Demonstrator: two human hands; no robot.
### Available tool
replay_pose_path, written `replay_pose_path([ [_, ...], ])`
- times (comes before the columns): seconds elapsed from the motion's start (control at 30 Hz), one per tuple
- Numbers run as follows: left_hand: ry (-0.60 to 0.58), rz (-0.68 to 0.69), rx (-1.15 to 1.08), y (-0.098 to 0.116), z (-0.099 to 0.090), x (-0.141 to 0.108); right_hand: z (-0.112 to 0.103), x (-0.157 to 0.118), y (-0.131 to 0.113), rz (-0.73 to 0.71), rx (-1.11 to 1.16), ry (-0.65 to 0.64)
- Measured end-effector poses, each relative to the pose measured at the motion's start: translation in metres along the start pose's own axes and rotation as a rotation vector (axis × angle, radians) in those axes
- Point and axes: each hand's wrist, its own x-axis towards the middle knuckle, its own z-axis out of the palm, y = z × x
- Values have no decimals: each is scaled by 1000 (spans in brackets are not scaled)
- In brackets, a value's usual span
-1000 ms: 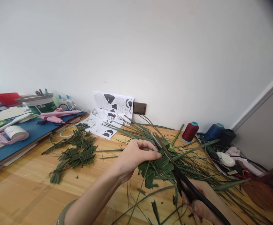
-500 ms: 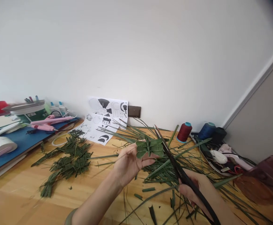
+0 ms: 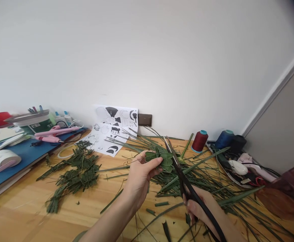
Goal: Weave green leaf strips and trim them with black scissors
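Observation:
Between the thumb and fingers of my left hand [image 3: 143, 173] is a green woven leaf piece [image 3: 166, 160] with rounded lobes. My right hand [image 3: 199, 205] grips black-handled scissors [image 3: 184, 179]. Their slightly parted blades point up and away, right beside the leaf piece's right edge. Beneath and to the right of both hands lies a loose heap of long green leaf strips [image 3: 212, 178]. Left of my left hand, a bunch of woven green leaf pieces [image 3: 77, 174] rests on the wooden table [image 3: 86, 222].
Printed paper [image 3: 114, 131] leans against the wall by a brown socket [image 3: 145, 119]. A dark red thread spool [image 3: 199, 141] and blue spool [image 3: 223, 139] stand at right, near a cluttered tray [image 3: 230, 179]. A pink glue gun [image 3: 48, 134] lies at left.
My left thumb has moved up onto the front of the leaf piece, which is now tilted. The scissors and my right hand have shifted slightly left.

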Motion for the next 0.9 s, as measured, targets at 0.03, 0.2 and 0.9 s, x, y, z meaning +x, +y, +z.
replay_pose_path([
  [0.03, -1, -5, -1, 1, 1, -1, 0, 0, 0, -28, 17, -9],
  [0.2, -22, -5, 16, 4, 1, -3, -2, 2, -1, -25, 39, -22],
  [0.9, -88, 117, 77, 11, -6, 2, -18, -7, -15, 86, -151, 24],
])
